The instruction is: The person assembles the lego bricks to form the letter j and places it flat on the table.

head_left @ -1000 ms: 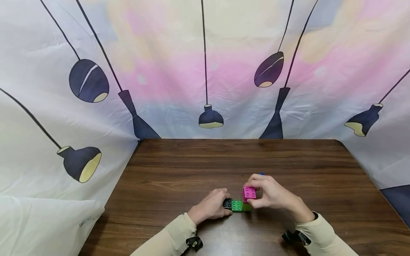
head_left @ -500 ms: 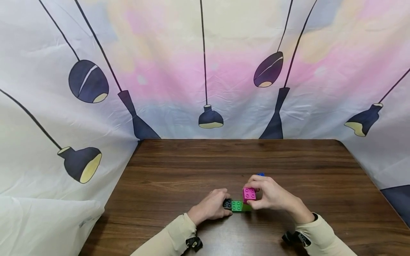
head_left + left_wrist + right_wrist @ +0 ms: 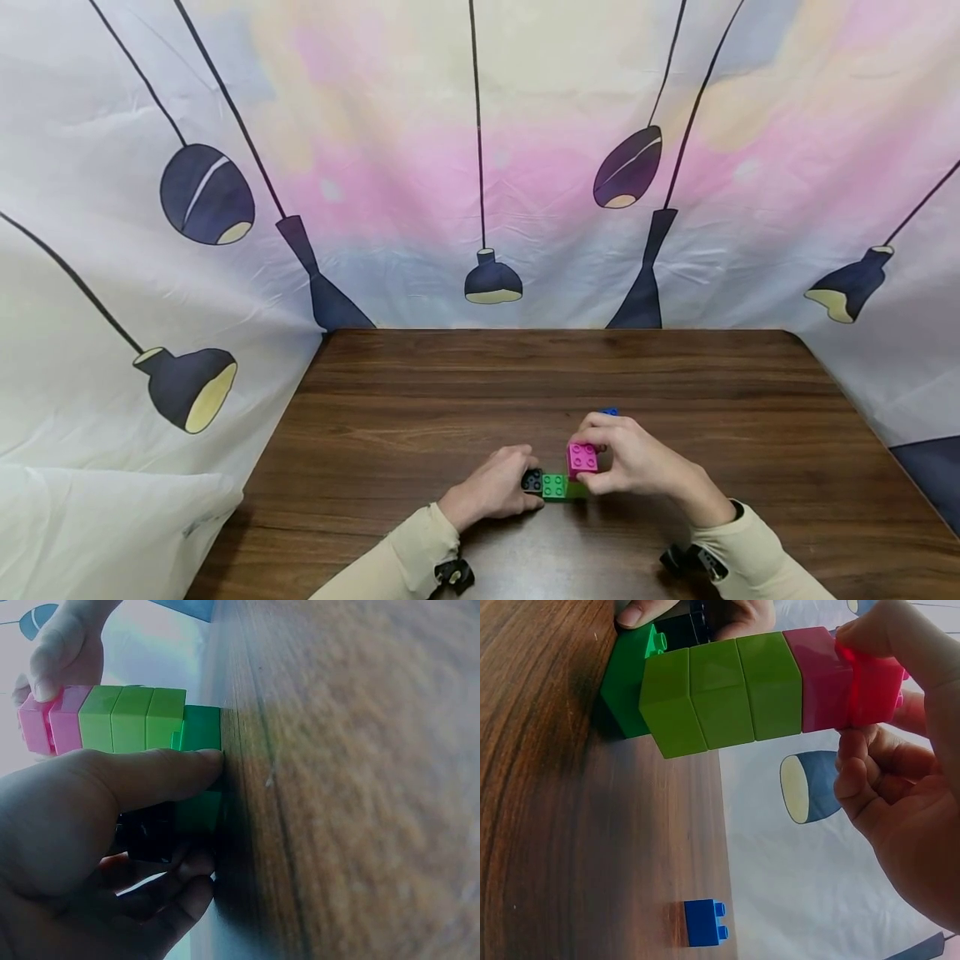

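Observation:
A column of three light green bricks point(image 3: 721, 694) rises from one end of a dark green brick point(image 3: 554, 486) on the table. A lower pink brick point(image 3: 817, 681) caps the column, with another pink brick point(image 3: 582, 460) over it. In the left wrist view a thin gap shows between the two pinks. My right hand point(image 3: 633, 457) pinches the upper pink brick between thumb and fingers. A black brick point(image 3: 532, 480) sits at the dark green brick's other end. My left hand point(image 3: 497, 483) grips around that end, thumb on one side and fingers on the other.
A lone blue brick point(image 3: 703, 923) stands on the wooden table point(image 3: 420, 383) behind my right hand, partly hidden in the head view. A printed cloth point(image 3: 405, 167) hangs beyond the table's back edge.
My right hand and the upper pink brick have come down very slightly, and more of the blue brick shows behind. The left hand keeps its hold in place.

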{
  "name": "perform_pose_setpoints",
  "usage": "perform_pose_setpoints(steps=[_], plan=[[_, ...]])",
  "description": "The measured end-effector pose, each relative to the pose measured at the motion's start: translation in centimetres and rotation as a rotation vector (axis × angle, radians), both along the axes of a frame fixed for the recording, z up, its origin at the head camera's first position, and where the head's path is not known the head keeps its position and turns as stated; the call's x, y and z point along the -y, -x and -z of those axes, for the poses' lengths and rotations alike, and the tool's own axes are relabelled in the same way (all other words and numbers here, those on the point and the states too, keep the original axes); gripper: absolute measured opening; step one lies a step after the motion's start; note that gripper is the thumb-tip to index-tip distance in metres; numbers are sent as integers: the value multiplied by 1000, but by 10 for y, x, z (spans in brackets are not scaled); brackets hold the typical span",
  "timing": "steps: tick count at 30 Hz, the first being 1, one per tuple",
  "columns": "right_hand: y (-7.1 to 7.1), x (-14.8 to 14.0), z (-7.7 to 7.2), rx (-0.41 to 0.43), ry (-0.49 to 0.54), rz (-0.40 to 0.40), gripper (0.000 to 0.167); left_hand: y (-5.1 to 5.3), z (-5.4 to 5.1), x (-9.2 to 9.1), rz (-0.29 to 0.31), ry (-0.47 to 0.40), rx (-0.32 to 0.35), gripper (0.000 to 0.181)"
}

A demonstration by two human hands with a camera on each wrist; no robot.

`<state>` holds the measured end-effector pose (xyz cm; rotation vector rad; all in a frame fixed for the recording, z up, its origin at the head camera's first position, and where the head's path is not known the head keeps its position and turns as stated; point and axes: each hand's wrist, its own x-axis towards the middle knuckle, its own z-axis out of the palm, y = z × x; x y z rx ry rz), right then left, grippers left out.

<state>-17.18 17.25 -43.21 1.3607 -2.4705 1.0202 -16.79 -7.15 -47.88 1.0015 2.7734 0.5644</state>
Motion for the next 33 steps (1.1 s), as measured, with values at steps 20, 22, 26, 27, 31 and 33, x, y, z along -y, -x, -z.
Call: perform_pose_setpoints(steps=[20, 22, 26, 27, 31, 33], plan=[[-2, -1, 3, 12, -12, 16, 27, -1, -1, 0, 0, 0, -4, 31], [-2, -2, 4, 5, -3, 8, 27, -1, -1, 0, 2, 0, -6, 31], [-1, -3, 5, 0, 11, -11, 26, -1, -1, 0, 8, -6, -12, 29], [-1, -3, 6, 0, 14, -16, 26, -1, -1, 0, 10, -7, -13, 29], [-1, -4, 7, 12, 22, -28, 25, 0, 0, 0, 7, -2, -12, 29], [0, -5, 8, 15, 24, -34, 24, 0, 0, 0, 6, -1, -12, 30]])
